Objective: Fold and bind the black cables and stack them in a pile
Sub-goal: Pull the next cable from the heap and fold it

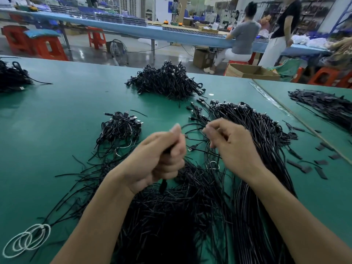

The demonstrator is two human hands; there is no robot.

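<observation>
Green factory bench (57, 134), black cables (167, 80) in heaps.
Left hand (162, 159) fisted round folded cable (164, 184) to keep loops together, right hand (234, 143) pinching its strand (192, 127), probably for binding; bound pile (120, 128) just left, loose bundle (262, 141) right.

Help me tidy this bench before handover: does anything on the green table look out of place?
The white loops at the near left corner stand out, pale against all the black cables and off by themselves. Small black strips also lie scattered loose at the right.
</observation>
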